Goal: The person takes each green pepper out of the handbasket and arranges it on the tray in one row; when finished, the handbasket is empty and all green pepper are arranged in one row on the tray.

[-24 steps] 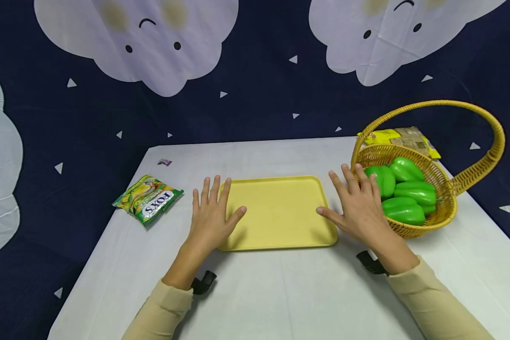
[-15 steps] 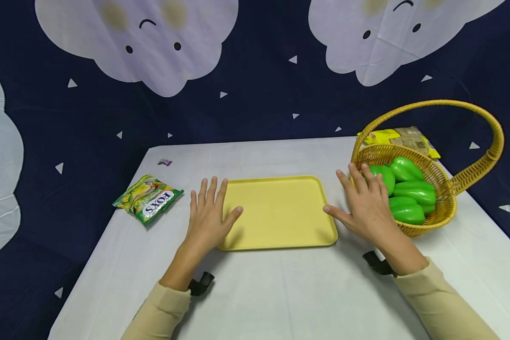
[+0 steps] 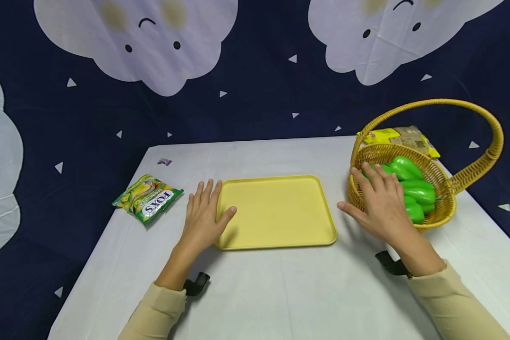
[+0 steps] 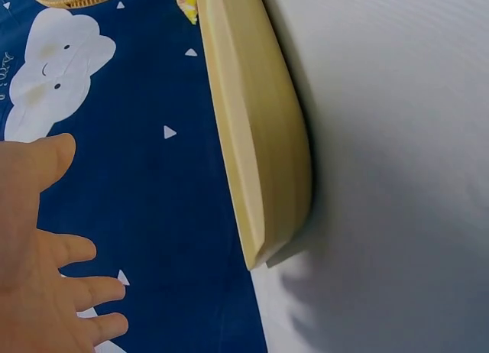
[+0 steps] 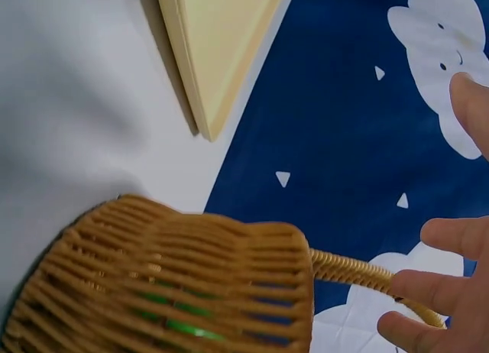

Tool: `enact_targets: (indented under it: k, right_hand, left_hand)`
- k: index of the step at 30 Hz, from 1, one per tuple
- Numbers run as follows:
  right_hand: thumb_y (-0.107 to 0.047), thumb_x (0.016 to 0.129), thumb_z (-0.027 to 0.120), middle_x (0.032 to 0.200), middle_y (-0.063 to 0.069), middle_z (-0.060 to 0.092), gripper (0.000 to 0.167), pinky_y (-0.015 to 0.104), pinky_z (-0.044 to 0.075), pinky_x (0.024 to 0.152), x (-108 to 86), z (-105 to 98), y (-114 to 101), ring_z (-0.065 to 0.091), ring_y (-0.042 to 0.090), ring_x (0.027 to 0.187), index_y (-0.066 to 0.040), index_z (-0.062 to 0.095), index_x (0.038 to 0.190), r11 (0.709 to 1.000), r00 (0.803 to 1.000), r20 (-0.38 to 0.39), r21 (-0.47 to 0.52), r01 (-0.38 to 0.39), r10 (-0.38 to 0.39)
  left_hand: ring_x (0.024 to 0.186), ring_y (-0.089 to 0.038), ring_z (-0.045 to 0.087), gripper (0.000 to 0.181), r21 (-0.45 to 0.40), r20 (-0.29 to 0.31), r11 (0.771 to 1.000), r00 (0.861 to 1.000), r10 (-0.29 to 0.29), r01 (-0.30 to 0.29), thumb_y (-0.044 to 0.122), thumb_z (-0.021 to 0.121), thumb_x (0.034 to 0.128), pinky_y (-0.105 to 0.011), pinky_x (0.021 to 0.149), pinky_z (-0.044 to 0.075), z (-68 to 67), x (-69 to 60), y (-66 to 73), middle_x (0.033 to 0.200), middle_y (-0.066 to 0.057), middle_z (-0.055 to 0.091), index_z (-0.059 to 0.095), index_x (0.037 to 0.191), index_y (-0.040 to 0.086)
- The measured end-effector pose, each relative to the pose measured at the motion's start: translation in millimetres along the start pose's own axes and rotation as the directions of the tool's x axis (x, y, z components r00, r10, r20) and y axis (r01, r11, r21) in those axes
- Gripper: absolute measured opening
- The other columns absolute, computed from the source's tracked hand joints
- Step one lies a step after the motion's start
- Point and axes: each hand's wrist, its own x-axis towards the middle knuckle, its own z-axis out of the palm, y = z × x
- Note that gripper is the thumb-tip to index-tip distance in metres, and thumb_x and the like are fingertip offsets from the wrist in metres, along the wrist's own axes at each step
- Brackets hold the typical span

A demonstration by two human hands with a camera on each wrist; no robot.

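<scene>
Right hand (image 3: pixel 382 203), nearer, fingers spread, gripping nothing, has the green peppers (image 3: pixel 418 191) rightward and beyond in the basket (image 3: pixel 376 152); left hand (image 3: pixel 204 216), also spread and unladen, at the crosswise yellow tray's (image 3: pixel 276 212) left end.

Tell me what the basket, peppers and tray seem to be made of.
Basket: likely wicker or plastic imitation, slight sheen; woven strands show.
Peppers: glossy, perhaps plastic; bright highlights on smooth skins, but real ones could look alike.
Tray: probably plastic, matte; even yellow with a raised rim.
</scene>
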Motion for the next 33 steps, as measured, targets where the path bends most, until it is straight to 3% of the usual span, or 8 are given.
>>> enact_targets:
  k: [10, 20, 33]
  right_hand:
    - [-0.05, 0.084, 0.064, 0.151, 0.02, 0.031, 0.079, 0.068, 0.021, 0.102, -3.6, -8.2, 17.8, 0.027, 0.047, 0.133, -0.008, 0.034, 0.145, 0.999, 0.999, -0.052, 0.038, 0.009, -0.007]
    - [-0.044, 0.082, 0.069, 0.141, 0.026, 0.04, 0.076, 0.067, 0.024, 0.092, -6.9, -16.5, 40.8, 0.033, 0.052, 0.123, -0.005, 0.039, 0.14, 0.998, 0.997, -0.06, 0.038, -0.041, 0.043]
    - [-0.04, 0.083, 0.069, 0.126, 0.036, 0.043, 0.075, 0.062, 0.028, 0.087, 2.0, -29.3, 64.4, 0.037, 0.05, 0.107, 0.002, 0.036, 0.137, 0.993, 0.993, 0.033, 0.009, -0.116, 0.116]
  left_hand:
    - [0.148, -0.036, 0.003, 0.074, -0.047, -0.008, 0.999, 1.0, -0.006, 0.006, 0.05, 0.049, 0.093, -0.06, 0.117, 0.008, 2.5, 0.8, -9.4, 0.158, -0.017, 0.017, 0.021, 0.151, 0.014]
    - [0.146, -0.038, 0.007, 0.073, -0.107, 0.025, 0.994, 1.0, 0.004, -0.002, 0.044, 0.054, 0.0919, -0.063, 0.114, 0.012, 5.5, 1.2, -23.0, 0.157, -0.016, 0.02, 0.024, 0.15, 0.013]
    - [0.144, -0.04, 0.014, 0.069, -0.187, 0.085, 0.982, 0.996, 0.018, -0.002, 0.039, 0.057, 0.091, -0.065, 0.111, 0.014, 7.3, 0.9, -36.9, 0.153, -0.015, 0.03, 0.029, 0.148, 0.012]
